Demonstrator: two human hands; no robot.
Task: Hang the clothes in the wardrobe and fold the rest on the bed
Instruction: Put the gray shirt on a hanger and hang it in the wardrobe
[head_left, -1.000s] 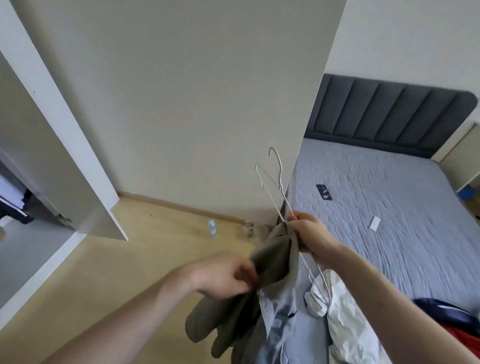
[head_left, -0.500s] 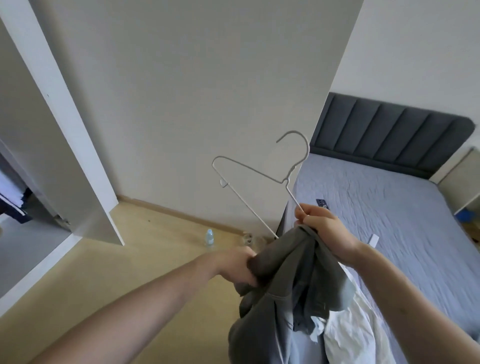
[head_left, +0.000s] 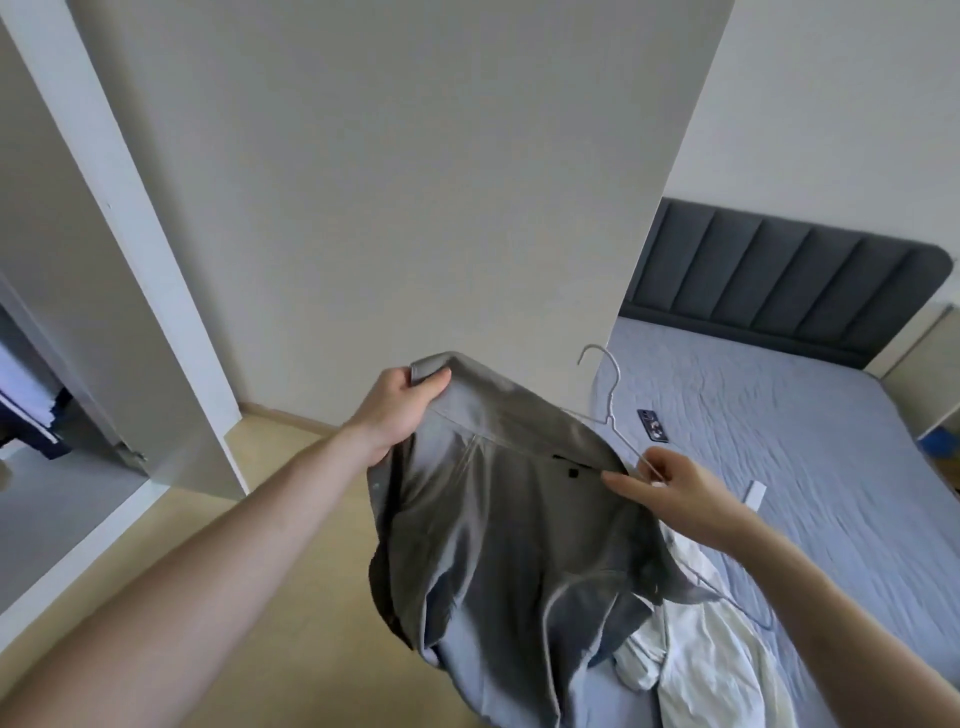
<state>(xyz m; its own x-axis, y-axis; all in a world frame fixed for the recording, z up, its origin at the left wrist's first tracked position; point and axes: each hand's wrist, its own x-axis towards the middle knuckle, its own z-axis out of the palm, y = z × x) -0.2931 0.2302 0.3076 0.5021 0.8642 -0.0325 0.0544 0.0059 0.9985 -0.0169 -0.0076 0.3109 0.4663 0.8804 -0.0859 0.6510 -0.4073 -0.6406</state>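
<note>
A grey shirt (head_left: 509, 525) hangs spread out in front of me over the bed's near corner. My left hand (head_left: 402, 410) grips its collar edge at the upper left and holds it up. My right hand (head_left: 675, 493) pinches the wire of a white hanger (head_left: 609, 395) at the shirt's right shoulder; the hook points up and one hanger arm runs down behind my wrist. Part of the hanger is hidden under the fabric. A white garment (head_left: 711, 644) lies crumpled on the bed (head_left: 779, 441) below.
The wardrobe (head_left: 31, 395) stands open at the far left, dark clothes inside, its white door (head_left: 130, 249) swung out. A wall panel (head_left: 415, 182) stands straight ahead. A phone (head_left: 652, 425) and a small white tag (head_left: 754, 492) lie on the bed. The floor is light wood.
The shirt went from a bunched bundle to spread open. My left hand rose to the collar, and the hanger swung right and lower, partly into the shirt.
</note>
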